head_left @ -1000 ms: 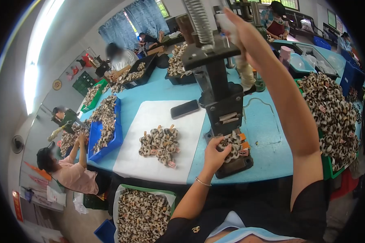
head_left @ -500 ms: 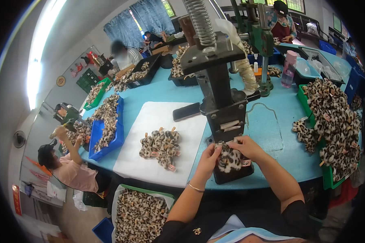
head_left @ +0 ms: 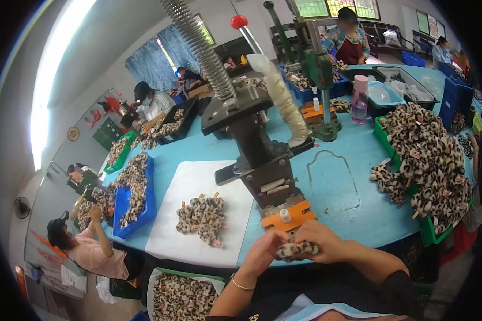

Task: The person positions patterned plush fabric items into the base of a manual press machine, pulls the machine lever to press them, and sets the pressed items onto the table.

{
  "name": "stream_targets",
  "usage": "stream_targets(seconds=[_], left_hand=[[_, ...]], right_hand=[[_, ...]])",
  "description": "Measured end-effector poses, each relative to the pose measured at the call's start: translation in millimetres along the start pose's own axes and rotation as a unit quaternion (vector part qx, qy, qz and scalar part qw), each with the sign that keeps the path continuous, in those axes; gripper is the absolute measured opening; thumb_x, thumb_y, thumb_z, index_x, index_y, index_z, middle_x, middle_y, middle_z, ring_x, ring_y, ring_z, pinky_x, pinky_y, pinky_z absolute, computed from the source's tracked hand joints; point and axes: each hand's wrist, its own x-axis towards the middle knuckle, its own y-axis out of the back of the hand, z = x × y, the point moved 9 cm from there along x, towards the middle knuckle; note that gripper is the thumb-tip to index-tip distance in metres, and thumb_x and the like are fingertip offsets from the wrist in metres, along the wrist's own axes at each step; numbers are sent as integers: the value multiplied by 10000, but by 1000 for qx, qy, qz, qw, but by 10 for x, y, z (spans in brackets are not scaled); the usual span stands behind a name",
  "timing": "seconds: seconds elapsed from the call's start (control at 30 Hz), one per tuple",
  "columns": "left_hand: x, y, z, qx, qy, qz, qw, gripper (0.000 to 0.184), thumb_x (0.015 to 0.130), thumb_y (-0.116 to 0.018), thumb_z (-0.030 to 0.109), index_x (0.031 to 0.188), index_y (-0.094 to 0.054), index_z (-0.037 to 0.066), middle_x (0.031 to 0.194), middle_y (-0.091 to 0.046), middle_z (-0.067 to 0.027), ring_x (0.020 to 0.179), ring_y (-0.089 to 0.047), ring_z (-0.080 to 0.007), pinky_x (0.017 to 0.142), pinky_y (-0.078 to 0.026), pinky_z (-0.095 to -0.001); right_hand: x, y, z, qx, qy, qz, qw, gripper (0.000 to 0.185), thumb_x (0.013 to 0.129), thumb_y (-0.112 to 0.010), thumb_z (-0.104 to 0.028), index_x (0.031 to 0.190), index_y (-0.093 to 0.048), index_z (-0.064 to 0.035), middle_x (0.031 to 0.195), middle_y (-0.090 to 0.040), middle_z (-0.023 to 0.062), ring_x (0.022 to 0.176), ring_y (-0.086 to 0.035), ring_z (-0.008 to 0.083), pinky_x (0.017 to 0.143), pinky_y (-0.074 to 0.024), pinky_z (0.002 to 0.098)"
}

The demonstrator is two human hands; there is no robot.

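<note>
Both hands are at the front edge of the table, on a small leopard-print plush piece [head_left: 297, 250]. My left hand [head_left: 263, 250] has its fingers closed on the piece's left end. My right hand [head_left: 325, 243] grips it from the right, with fingers curled over the top. Just beyond them stands a hand press [head_left: 276, 176] with a large spring. An orange block [head_left: 287, 215] with a small white peg sits on its base. Several finished-looking plush pieces [head_left: 202, 218] with tags lie on a white sheet [head_left: 168, 235] to the left.
Right of me, a green crate [head_left: 427, 227] overflows with plush pieces. A white-lined bin [head_left: 218, 283] of them stands below the table edge. A blue crate [head_left: 151, 206] is at left. Behind the press are a phone [head_left: 226, 174] and a pink bottle [head_left: 360, 99]. Other people work around the table.
The plush piece and both hands have come back toward me, off the press base. The orange block with its white peg now shows there. The camera view has shifted.
</note>
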Motion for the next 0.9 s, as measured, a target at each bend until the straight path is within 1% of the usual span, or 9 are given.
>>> stream_targets(seconds=[0.07,0.1,0.2,0.4,0.53,0.6,0.73,0.8,0.9], left_hand=[[14,45,-228,23,99,2,995,206,943,-644,170,1090,-577,42,1033,-592,-23,918,-564,-93,809,-454,-232],[16,-87,-214,45,83,-72,993,215,942,-657,205,1070,-572,53,1006,-590,13,901,-564,-68,805,-451,-222],[12,-83,-227,65,53,-60,995,156,954,-635,170,1043,-562,65,990,-589,22,913,-562,-64,801,-449,-218],[84,18,0,215,-98,144,961,37,996,-523,70,962,-514,80,896,-481,36,827,-453,-48,765,-399,-200],[107,158,20,356,-153,190,902,88,1026,-471,93,962,-496,39,909,-510,-25,827,-469,-91,763,-409,-234],[122,144,93,427,-183,188,865,81,1023,-467,79,965,-495,30,929,-503,-45,838,-465,-98,767,-411,-242],[123,115,135,370,-180,174,895,102,1032,-467,93,960,-507,31,976,-518,-43,861,-470,-93,788,-419,-239],[144,153,132,280,-170,189,926,120,1040,-466,109,962,-517,34,986,-537,-33,866,-481,-87,797,-423,-236],[146,296,92,260,-133,230,928,130,1050,-463,132,994,-530,36,998,-556,-17,869,-489,-70,789,-433,-226]], right_hand=[[-46,-26,-52,-10,23,-11,1000,364,724,-823,-167,1008,-602,-115,950,-576,84,901,-561,310,803,-442,415],[-60,-32,-55,-14,26,-16,999,369,716,-824,-166,1005,-601,-115,951,-576,83,908,-560,310,802,-440,418],[-96,-84,-81,-38,32,-20,999,376,705,-824,-162,1000,-597,-107,955,-572,90,908,-555,314,796,-438,420],[-71,-128,140,-9,-73,42,996,374,706,-825,-174,969,-585,-60,920,-555,116,873,-543,324,778,-440,414],[-128,-233,441,26,-152,63,986,361,719,-835,-201,920,-586,-33,877,-547,124,859,-542,327,749,-444,411],[-96,-288,405,11,-120,44,992,347,725,-835,-198,901,-588,-30,866,-545,121,850,-542,326,738,-448,405],[-71,-291,371,10,-121,15,992,326,738,-823,-157,934,-598,-26,901,-562,132,867,-556,334,745,-465,415],[-42,-240,301,-33,-104,71,991,348,737,-810,-119,989,-594,-13,935,-574,149,889,-566,348,763,-472,431],[20,-191,224,-99,-63,137,984,390,734,-772,-46,1066,-574,8,984,-584,180,925,-573,376,781,-481,451]])
